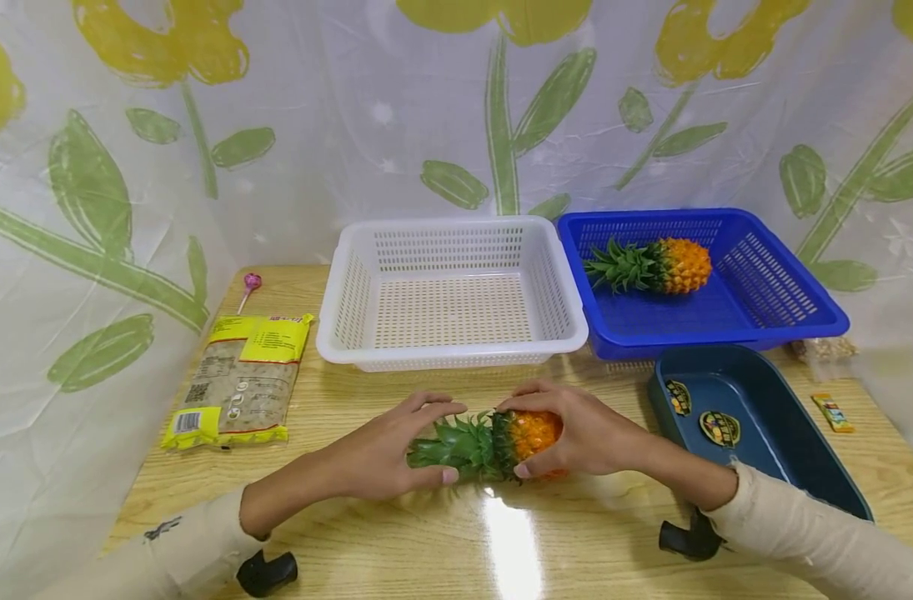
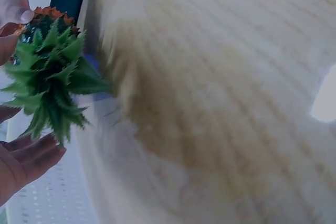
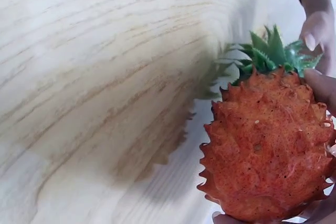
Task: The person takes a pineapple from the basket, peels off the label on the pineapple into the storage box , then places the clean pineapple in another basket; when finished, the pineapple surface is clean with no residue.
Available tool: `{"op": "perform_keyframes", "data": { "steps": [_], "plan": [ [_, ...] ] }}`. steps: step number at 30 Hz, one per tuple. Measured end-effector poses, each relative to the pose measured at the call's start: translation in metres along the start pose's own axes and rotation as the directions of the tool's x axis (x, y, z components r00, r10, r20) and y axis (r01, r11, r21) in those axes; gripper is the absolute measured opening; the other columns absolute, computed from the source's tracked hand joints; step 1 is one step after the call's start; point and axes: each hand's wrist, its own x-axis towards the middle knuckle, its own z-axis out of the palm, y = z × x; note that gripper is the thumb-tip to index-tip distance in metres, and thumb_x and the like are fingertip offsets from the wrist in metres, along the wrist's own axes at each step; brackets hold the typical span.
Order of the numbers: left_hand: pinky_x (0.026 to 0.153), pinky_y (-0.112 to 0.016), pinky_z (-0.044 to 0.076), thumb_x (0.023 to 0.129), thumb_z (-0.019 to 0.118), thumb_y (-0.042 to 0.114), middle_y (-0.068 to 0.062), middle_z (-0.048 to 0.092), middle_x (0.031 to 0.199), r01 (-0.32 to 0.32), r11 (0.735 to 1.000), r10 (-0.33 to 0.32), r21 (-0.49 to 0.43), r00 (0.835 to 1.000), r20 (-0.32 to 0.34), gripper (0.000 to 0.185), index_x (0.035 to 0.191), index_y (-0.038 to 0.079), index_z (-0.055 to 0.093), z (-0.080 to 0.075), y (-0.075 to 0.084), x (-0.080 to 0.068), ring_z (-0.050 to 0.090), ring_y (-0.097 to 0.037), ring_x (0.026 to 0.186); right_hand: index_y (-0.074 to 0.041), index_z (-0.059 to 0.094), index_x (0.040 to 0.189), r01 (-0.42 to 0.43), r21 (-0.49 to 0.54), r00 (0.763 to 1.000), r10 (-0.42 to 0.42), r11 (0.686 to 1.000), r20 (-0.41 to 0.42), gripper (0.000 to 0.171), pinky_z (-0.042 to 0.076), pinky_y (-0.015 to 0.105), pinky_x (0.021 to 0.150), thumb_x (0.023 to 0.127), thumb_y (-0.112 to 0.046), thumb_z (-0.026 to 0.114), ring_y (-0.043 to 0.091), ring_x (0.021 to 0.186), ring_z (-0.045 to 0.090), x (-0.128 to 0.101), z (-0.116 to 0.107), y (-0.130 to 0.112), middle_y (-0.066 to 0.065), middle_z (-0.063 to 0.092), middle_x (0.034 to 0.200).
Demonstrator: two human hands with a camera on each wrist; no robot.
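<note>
Both hands' grip (image 1: 396,454) (image 1: 576,429) around pineapple (image 1: 494,442); snack bag (image 1: 234,379) print unreadable.

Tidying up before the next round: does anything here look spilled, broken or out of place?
Nothing spilled or damaged. Both hands, left hand and right hand, hold a pineapple on its side on the table; another pineapple lies in the blue basket.
</note>
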Motion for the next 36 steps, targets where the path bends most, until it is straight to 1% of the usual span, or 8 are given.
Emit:
{"op": "perform_keyframes", "data": {
  "steps": [4, 7, 10, 14, 22, 29, 33, 36],
  "plan": [
    [0.105, -0.056, 0.044, 0.093, 0.065, 0.054, -0.003, 0.035, 0.157, -0.027, 0.999, 0.027, 0.018, 0.999, -0.032, 0.071, 0.155, 0.031, 0.037, -0.009, 0.004, -0.001, 0.045, -0.029, 0.138, -0.024, 0.062, 0.137, -0.013, 0.003, 1.0, 0.013, 1.0, -0.006, 0.067, 0.052, 0.03, 0.08, 0.077, -0.042, 0.087, 0.025, 0.111, 0.058, -0.004, -0.006, 0.004, 0.011, 0.051, 0.142],
    [0.104, -0.057, 0.045, 0.094, 0.066, 0.05, 0.0, 0.038, 0.153, -0.037, 0.999, 0.039, 0.029, 0.996, -0.075, 0.067, 0.152, 0.027, 0.041, -0.015, 0.006, -0.001, 0.047, -0.027, 0.136, -0.023, 0.061, 0.138, -0.008, 0.019, 1.0, 0.008, 1.0, -0.019, 0.069, 0.053, 0.032, 0.08, 0.077, -0.042, 0.087, 0.025, 0.111, 0.057, -0.008, -0.012, 0.007, 0.011, 0.051, 0.142],
    [0.103, -0.054, 0.046, 0.095, 0.068, 0.045, 0.002, 0.044, 0.148, -0.038, 0.999, 0.04, 0.02, 0.993, -0.115, 0.062, 0.148, 0.026, 0.045, -0.022, 0.006, -0.001, 0.05, -0.024, 0.133, -0.023, 0.061, 0.138, 0.009, 0.02, 0.999, -0.008, 1.0, -0.045, 0.069, 0.051, 0.04, 0.088, 0.077, -0.043, 0.087, 0.025, 0.119, 0.055, -0.013, -0.019, 0.01, 0.007, 0.051, 0.142],
    [0.101, -0.051, 0.049, 0.096, 0.068, 0.038, 0.001, 0.051, 0.141, -0.046, 0.999, 0.05, 0.029, 0.987, -0.155, 0.056, 0.146, 0.025, 0.047, -0.031, 0.004, 0.001, 0.054, -0.022, 0.128, -0.022, 0.062, 0.138, 0.039, 0.029, 0.997, -0.037, 0.999, -0.071, 0.069, 0.05, 0.047, 0.093, 0.077, -0.041, 0.087, 0.024, 0.121, 0.053, -0.018, -0.028, 0.012, 0.002, 0.051, 0.142],
    [0.094, -0.044, 0.053, 0.095, 0.07, 0.023, -0.007, 0.062, 0.13, -0.095, 0.992, 0.114, 0.085, 0.959, -0.259, 0.047, 0.138, 0.011, 0.054, -0.048, -0.003, 0.006, 0.064, -0.027, 0.113, -0.019, 0.059, 0.141, 0.04, 0.061, 0.995, -0.034, 0.997, -0.094, 0.071, 0.048, 0.055, 0.098, 0.078, -0.035, 0.087, 0.03, 0.129, 0.05, -0.03, -0.047, 0.017, 0.002, 0.049, 0.145],
    [0.09, -0.044, 0.054, 0.095, 0.07, 0.02, -0.009, 0.065, 0.125, -0.108, 0.983, 0.152, 0.15, 0.934, -0.324, 0.042, 0.134, 0.009, 0.059, -0.065, -0.014, 0.012, 0.065, -0.025, 0.107, -0.019, 0.057, 0.141, 0.028, 0.058, 0.997, -0.023, 0.998, -0.078, 0.067, 0.055, 0.034, 0.088, 0.081, -0.031, 0.085, 0.026, 0.121, 0.055, -0.04, -0.061, 0.021, 0.006, 0.049, 0.145],
    [0.092, -0.046, 0.053, 0.095, 0.07, 0.019, -0.009, 0.065, 0.127, -0.103, 0.978, 0.162, 0.179, 0.918, -0.361, 0.039, 0.131, 0.008, 0.061, -0.071, -0.022, 0.016, 0.065, -0.024, 0.106, -0.022, 0.056, 0.141, 0.03, 0.064, 0.997, -0.025, 0.998, -0.076, 0.065, 0.056, 0.031, 0.082, 0.083, -0.028, 0.084, 0.02, 0.113, 0.057, -0.044, -0.07, 0.022, 0.005, 0.05, 0.143],
    [0.094, -0.046, 0.052, 0.095, 0.069, 0.02, -0.01, 0.065, 0.128, -0.084, 0.977, 0.152, 0.194, 0.917, -0.368, 0.038, 0.13, 0.006, 0.061, -0.075, -0.028, 0.018, 0.065, -0.025, 0.107, -0.022, 0.055, 0.141, 0.028, 0.072, 0.997, -0.023, 0.997, -0.07, 0.064, 0.057, 0.031, 0.078, 0.084, -0.027, 0.083, 0.017, 0.108, 0.058, -0.046, -0.077, 0.022, 0.004, 0.05, 0.142]
  ]
}}
